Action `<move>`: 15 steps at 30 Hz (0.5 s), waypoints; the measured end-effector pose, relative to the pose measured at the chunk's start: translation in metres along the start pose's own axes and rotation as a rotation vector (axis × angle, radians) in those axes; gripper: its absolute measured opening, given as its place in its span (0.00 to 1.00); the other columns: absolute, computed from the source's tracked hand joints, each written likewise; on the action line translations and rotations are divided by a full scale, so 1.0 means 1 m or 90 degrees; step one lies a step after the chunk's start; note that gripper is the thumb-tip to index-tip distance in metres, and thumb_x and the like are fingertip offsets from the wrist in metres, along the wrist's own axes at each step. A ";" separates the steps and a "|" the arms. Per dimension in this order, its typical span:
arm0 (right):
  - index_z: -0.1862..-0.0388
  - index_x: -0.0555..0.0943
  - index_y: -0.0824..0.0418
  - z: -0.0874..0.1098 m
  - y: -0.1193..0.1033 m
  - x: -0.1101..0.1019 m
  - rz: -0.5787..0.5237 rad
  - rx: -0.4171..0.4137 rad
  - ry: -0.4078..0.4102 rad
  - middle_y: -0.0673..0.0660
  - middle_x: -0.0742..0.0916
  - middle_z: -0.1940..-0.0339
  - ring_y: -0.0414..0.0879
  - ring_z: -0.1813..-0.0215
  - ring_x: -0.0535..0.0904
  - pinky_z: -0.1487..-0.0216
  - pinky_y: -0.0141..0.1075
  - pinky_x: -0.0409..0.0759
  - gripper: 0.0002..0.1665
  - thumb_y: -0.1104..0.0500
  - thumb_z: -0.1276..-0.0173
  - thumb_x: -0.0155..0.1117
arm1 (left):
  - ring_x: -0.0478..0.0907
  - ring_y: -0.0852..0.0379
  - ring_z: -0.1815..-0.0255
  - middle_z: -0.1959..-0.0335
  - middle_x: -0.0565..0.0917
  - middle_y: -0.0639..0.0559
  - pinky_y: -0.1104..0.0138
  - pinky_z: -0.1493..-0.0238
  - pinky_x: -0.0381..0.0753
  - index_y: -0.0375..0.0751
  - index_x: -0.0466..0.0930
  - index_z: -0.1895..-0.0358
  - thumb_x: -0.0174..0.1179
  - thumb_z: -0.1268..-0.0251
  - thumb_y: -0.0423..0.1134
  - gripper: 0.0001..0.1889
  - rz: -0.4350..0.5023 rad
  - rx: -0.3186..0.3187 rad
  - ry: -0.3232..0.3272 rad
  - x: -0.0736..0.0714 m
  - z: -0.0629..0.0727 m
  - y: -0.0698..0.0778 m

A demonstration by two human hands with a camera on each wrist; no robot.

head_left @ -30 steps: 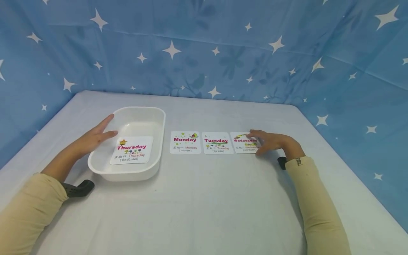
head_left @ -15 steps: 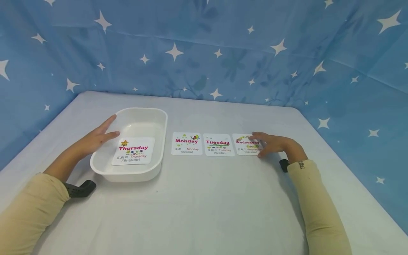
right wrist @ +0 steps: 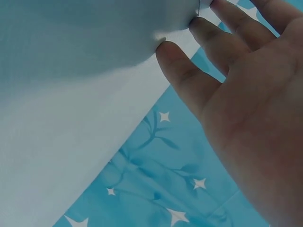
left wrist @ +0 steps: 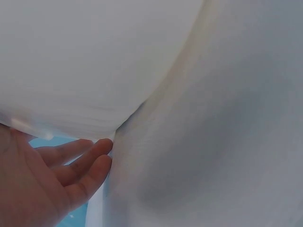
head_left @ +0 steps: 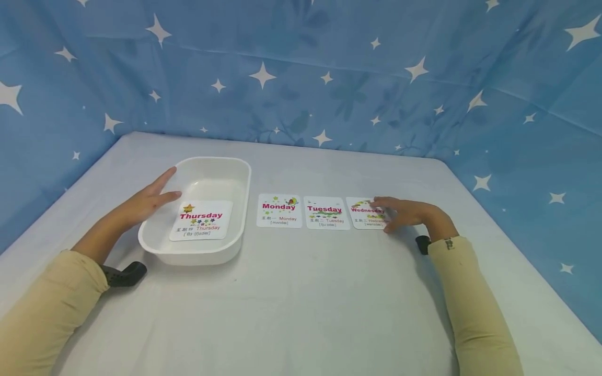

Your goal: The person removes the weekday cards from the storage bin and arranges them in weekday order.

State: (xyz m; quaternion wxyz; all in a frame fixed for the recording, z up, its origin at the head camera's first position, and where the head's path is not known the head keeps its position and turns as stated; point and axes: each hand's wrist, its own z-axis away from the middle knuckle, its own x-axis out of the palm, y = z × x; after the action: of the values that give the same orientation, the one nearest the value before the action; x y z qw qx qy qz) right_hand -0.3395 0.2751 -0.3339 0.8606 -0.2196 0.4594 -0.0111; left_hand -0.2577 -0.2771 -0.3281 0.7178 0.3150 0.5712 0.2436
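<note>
In the head view a white plastic tub (head_left: 197, 258) stands at the left, with a "Thursday" word card (head_left: 201, 220) lying inside. My left hand (head_left: 147, 204) rests at the tub's left rim, thumb and index finger spread and straight. The left wrist view shows its other fingers loosely bent beside the tub's underside. To the right of the tub, "Monday" (head_left: 279, 211), "Tuesday" (head_left: 327, 213) and "Wednesday" (head_left: 361, 214) cards lie face up in a row. My right hand (head_left: 408, 212) touches the right side of the "Wednesday" card, its index finger and thumb apart.
A white cloth (head_left: 301, 303) covers the table. Behind and at the right hangs a blue curtain (head_left: 282, 47) with white stars. Black wrist-worn pieces (head_left: 127, 274) show below the sleeves.
The head view has shifted slightly, so everything appears a little further right. Both hands, the tub and the cards keep their places relative to each other.
</note>
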 end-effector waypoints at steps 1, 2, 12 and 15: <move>0.28 0.55 0.53 0.000 0.000 0.000 -0.001 -0.001 0.000 0.63 0.50 0.26 0.66 0.28 0.40 0.35 0.66 0.45 0.49 0.56 0.47 0.68 | 0.26 0.34 0.29 0.28 0.26 0.41 0.35 0.36 0.34 0.48 0.22 0.29 0.40 0.30 0.50 0.39 0.000 0.001 0.000 0.000 0.000 0.000; 0.28 0.55 0.54 -0.001 -0.001 0.000 -0.004 -0.001 0.000 0.63 0.50 0.26 0.66 0.28 0.40 0.35 0.66 0.45 0.50 0.56 0.48 0.69 | 0.26 0.34 0.29 0.28 0.26 0.41 0.36 0.36 0.34 0.48 0.22 0.29 0.39 0.30 0.50 0.39 0.000 0.002 0.000 -0.001 0.001 -0.001; 0.27 0.50 0.58 0.003 -0.001 0.001 -0.008 -0.029 0.039 0.66 0.44 0.26 0.68 0.28 0.37 0.37 0.68 0.44 0.58 0.48 0.51 0.71 | 0.27 0.33 0.29 0.28 0.26 0.40 0.36 0.35 0.35 0.47 0.22 0.29 0.40 0.29 0.50 0.39 0.002 0.004 -0.005 -0.002 -0.002 -0.003; 0.28 0.49 0.60 0.004 -0.002 0.003 -0.007 -0.034 0.050 0.68 0.43 0.27 0.69 0.29 0.36 0.37 0.69 0.43 0.58 0.48 0.50 0.70 | 0.27 0.34 0.29 0.28 0.26 0.41 0.37 0.34 0.35 0.47 0.22 0.29 0.40 0.29 0.49 0.39 0.007 0.003 -0.005 -0.002 -0.002 -0.001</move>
State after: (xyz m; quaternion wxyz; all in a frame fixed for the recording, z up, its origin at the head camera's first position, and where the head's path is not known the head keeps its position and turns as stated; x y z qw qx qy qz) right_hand -0.3344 0.2740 -0.3335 0.8356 -0.2445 0.4918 -0.0125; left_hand -0.2599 -0.2788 -0.3281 0.7181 0.3208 0.5672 0.2446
